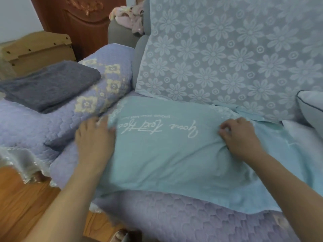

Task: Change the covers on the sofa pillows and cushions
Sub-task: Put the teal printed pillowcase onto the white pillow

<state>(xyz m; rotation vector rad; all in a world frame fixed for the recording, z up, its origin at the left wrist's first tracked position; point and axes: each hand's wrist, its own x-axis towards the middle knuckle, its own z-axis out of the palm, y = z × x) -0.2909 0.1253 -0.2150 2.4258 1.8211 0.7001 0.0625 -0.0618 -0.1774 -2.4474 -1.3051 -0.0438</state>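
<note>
The step in hand looked like fitting a fresh cover over the seat of the sofa: a teal cover [174, 154] with white script lay spread across the seat cushion, over the quilted lilac cover [192, 219] that showed beneath its near edge.

The left hand [95, 137] rested on the teal cover's left edge, beside the armrest [97, 88]. Its fingers reached toward the gap between seat and armrest, but blur there hid whether they gripped cloth or only pressed it. The right hand [239, 135] had its fingers curled and was bunching the cloth under them, with creases running out from the knuckles.

The teal cover lay flat, its long axis running left to right along the seat. The script read upside down from the person's side, so the tops of the letters pointed toward the front of the sofa and their feet toward the backrest [227, 49], which wore a pale floral cover.

As a judgement, the next move called for drawing the cloth taut sideways, smoothing the creases by the right hand and tucking the far and left edges into the gaps. The near edge hung uneven and would need squaring with the seat front.

A folded grey cloth [50, 84] lay on the armrest, well apart from both hands. The corner of a pillow [312, 105] showed at the right edge.
</note>
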